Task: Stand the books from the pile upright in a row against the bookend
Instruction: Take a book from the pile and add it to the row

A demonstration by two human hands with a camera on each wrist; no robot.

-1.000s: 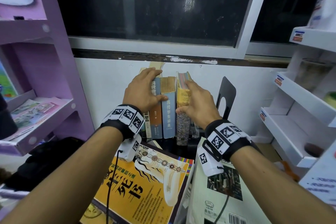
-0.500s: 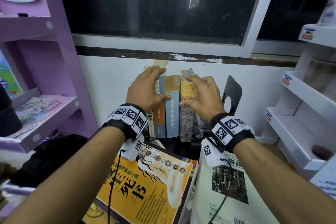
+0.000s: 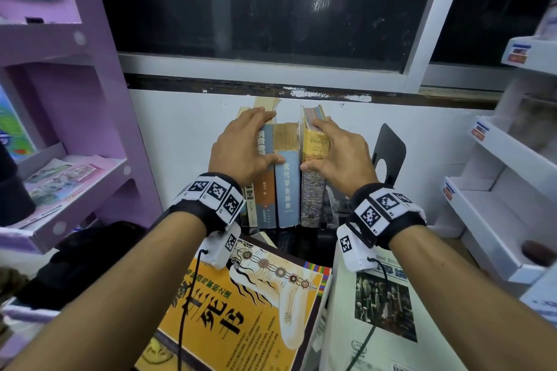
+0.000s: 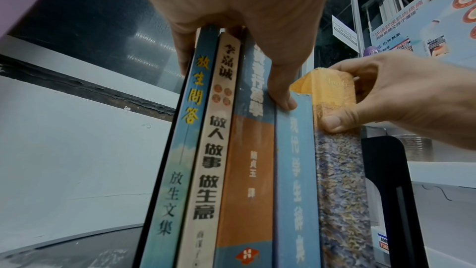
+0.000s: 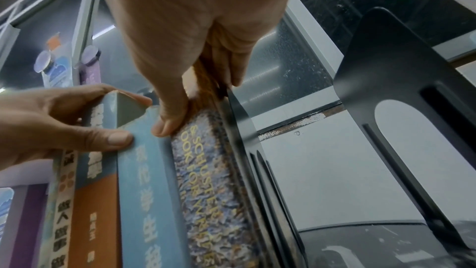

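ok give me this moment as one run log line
left hand grips left books | right hand grips mottled book | row upright | gap to black bookend | two books flat in front

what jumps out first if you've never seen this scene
Two hands clamp a short row of upright books against the white wall: the left hand grips the left books, the right hand the speckled book at the right end. A black bookend stands just right of them. Nearer, a bright yellow book lies flat.
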